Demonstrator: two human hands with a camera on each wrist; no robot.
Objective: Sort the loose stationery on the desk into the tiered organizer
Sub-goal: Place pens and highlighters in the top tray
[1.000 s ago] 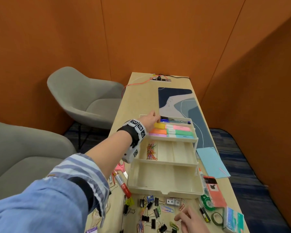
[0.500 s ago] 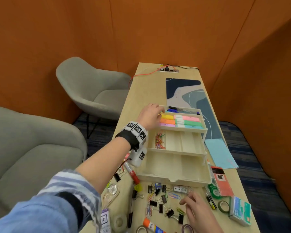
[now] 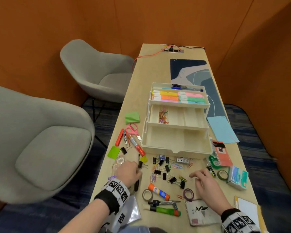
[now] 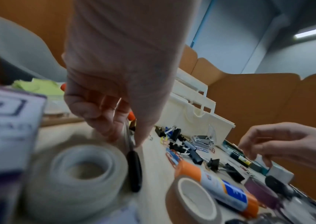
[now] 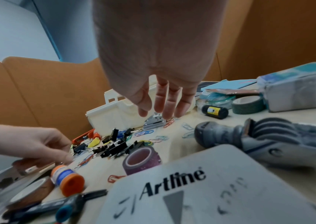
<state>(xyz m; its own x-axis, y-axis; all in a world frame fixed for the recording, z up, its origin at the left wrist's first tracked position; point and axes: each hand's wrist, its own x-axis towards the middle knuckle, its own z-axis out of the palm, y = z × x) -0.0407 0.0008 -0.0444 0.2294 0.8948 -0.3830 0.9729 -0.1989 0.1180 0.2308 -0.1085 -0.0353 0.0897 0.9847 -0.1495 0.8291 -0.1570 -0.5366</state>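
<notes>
The cream tiered organizer (image 3: 175,149) stands open at mid desk. Its top tier holds highlighters (image 3: 178,97) and pens, and paper clips (image 3: 164,115) lie in the middle tier's left compartment. The bottom tier looks empty. My left hand (image 3: 139,174) is at the near left of the desk. In the left wrist view its thumb and fingers (image 4: 115,133) pinch the barrel of a black pen (image 4: 134,169) that lies on the desk. My right hand (image 3: 196,176) hovers with loose, straight fingers (image 5: 165,106) over scattered paper clips (image 3: 178,166) and holds nothing.
Black binder clips (image 3: 165,172), a glue stick (image 3: 158,191), tape rolls (image 3: 147,195), an Artline tin (image 3: 202,212) and a tissue pack (image 3: 238,178) crowd the near desk. Pink scissors (image 3: 133,130) and a red marker (image 3: 137,145) lie left of the organizer. Grey chairs (image 3: 49,148) stand at the left.
My left hand has come back from the organizer's top tier to the near left of the desk and closed on the black pen. The right hand stays near the clips.
</notes>
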